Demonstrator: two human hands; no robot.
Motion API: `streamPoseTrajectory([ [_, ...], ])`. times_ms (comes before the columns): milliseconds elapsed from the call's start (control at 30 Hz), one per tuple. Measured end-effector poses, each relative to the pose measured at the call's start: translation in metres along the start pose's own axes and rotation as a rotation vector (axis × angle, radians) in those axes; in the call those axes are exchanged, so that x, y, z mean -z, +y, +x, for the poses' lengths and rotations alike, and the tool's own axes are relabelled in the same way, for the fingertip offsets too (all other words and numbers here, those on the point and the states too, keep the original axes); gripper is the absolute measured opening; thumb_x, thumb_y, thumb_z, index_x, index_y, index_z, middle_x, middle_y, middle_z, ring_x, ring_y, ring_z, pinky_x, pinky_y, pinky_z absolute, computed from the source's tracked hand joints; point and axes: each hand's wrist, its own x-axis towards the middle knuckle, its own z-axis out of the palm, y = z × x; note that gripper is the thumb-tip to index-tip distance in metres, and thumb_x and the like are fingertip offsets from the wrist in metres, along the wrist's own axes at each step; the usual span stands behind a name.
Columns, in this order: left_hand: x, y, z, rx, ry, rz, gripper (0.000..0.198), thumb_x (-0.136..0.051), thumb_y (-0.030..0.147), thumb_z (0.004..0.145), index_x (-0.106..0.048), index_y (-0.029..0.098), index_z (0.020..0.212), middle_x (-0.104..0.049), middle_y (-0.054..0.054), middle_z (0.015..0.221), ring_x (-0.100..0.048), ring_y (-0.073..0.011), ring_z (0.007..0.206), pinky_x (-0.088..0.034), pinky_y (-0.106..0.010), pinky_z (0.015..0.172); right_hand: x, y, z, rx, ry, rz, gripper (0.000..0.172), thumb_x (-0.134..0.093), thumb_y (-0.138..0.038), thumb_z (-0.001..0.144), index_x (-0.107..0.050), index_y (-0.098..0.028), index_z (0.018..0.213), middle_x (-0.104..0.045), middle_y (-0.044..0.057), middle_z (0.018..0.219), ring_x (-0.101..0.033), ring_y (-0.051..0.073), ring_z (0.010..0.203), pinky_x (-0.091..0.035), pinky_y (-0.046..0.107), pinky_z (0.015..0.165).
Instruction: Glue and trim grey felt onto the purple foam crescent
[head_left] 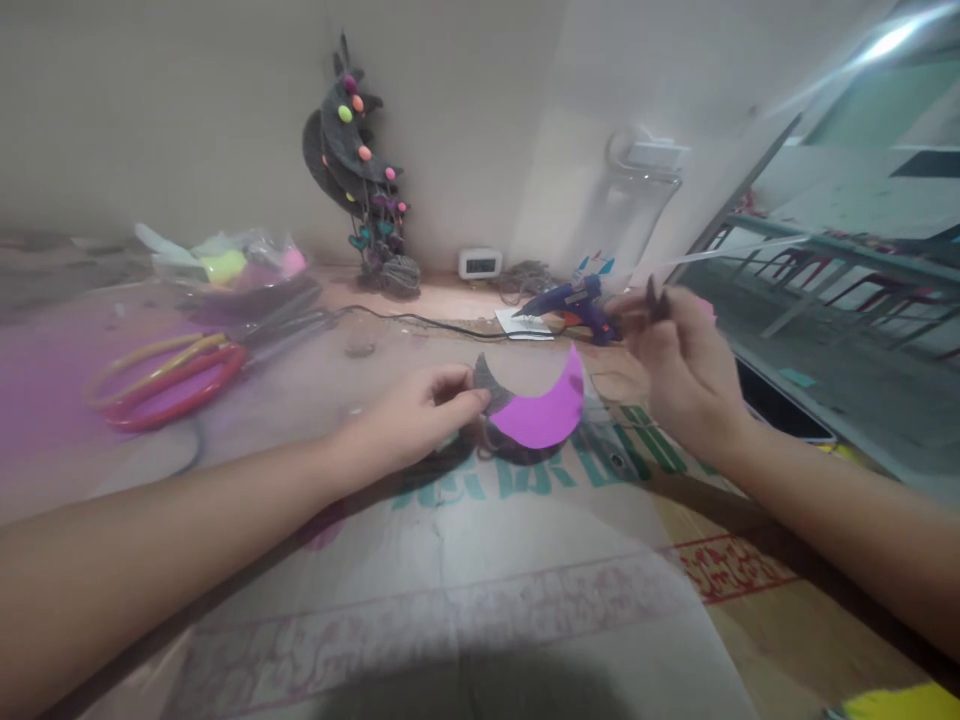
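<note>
My left hand [442,405] pinches the left tip of a purple crescent cutout [544,415]. Dark grey yarn [489,380] covers that tip, while the rest of the crescent is bare purple. Raised on the right is my right hand [686,360], its fingers closed together; a small dark bit shows at the fingertips, too blurred to name. Just left of this hand a blue glue gun [574,305] rests with its nozzle over a white card [521,324].
Scissors [180,385] with red and yellow handles lie at left, near a plastic bag [232,262] of coloured pieces. A grey crescent ornament [345,150] stands against the wall beside a small digital clock [480,264]. A phone [784,400] lies right, by the table edge.
</note>
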Motion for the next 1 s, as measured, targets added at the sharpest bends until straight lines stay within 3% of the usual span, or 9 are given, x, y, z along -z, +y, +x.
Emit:
streamPoseTrajectory([
  [100, 0.000, 0.001, -0.001, -0.005, -0.033, 0.002, 0.022, -0.050, 0.035, 0.091, -0.061, 0.018, 0.082, -0.069, 0.000, 0.074, -0.062, -0.0151, 0.075, -0.044, -0.025, 0.067, 0.004, -0.029, -0.005, 0.266, -0.279, -0.199, 0.046, -0.025, -0.044, 0.102, -0.059, -0.016, 0.116, -0.054, 0.007, 0.086, -0.053, 0.017, 0.077, -0.041, 0.030, 0.065],
  [200, 0.000, 0.002, -0.001, -0.009, -0.066, -0.036, 0.020, -0.052, 0.034, 0.090, -0.063, 0.017, 0.085, -0.069, 0.000, 0.077, -0.063, -0.0150, 0.076, -0.045, -0.024, 0.069, -0.004, -0.042, -0.015, 0.434, -0.379, -0.324, 0.043, -0.030, -0.042, 0.102, -0.062, -0.015, 0.112, -0.059, 0.006, 0.078, -0.052, 0.015, 0.066, -0.038, 0.028, 0.058],
  [467, -0.001, 0.003, -0.004, 0.025, -0.135, -0.105, 0.018, -0.053, 0.033, 0.089, -0.063, 0.018, 0.086, -0.070, -0.001, 0.078, -0.063, -0.0151, 0.077, -0.046, -0.025, 0.071, -0.019, -0.018, -0.023, 0.373, -0.355, -0.347, 0.038, -0.038, -0.038, 0.100, -0.067, -0.014, 0.105, -0.065, 0.005, 0.078, -0.054, 0.016, 0.067, -0.038, 0.028, 0.060],
  [1000, -0.002, 0.005, -0.003, 0.011, -0.139, -0.047, 0.023, -0.053, 0.032, 0.088, -0.059, 0.018, 0.071, -0.065, 0.001, 0.071, -0.056, -0.0126, 0.066, -0.042, -0.025, 0.064, -0.018, -0.022, -0.021, 0.398, -0.368, -0.361, 0.025, -0.048, -0.027, 0.097, -0.068, -0.014, 0.105, -0.062, 0.003, 0.072, -0.051, 0.014, 0.063, -0.036, 0.027, 0.059],
])
